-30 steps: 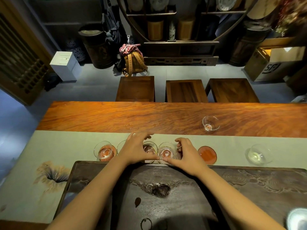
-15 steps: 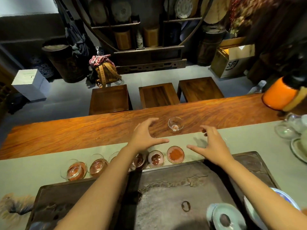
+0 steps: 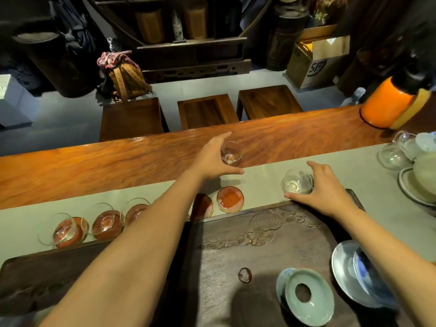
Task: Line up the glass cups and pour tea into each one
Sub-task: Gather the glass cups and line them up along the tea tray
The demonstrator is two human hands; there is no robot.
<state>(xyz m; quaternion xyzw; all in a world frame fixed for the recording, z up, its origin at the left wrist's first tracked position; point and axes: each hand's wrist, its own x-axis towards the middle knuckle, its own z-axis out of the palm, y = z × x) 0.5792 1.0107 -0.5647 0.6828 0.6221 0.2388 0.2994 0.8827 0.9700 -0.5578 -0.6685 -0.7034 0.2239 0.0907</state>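
- Three cups (image 3: 67, 228) stand on red coasters along the bench's near-left stretch, on the pale runner (image 3: 28, 215), just behind the dark tray (image 3: 271, 246); the left forearm hides anything further along that row.
- Two coasters sit bare near the bench's middle; one (image 3: 230, 198) shows fully, the other is half behind the forearm.
- Left hand (image 3: 212, 158) reaches to the far cup (image 3: 231, 152) on the bare wood toward the far edge. Its grip is wide open, thumb below and fingers above the glass, cupping it but seemingly not closed yet.
- Right hand (image 3: 324, 188) spreads round the near cup (image 3: 297, 181) on the runner, right of the coasters; fingers behind, thumb in front, grip open and loose.
- The cups look thin, light, smooth and brittle. Best taken by the side walls with fingertips, gently, and set down softly.
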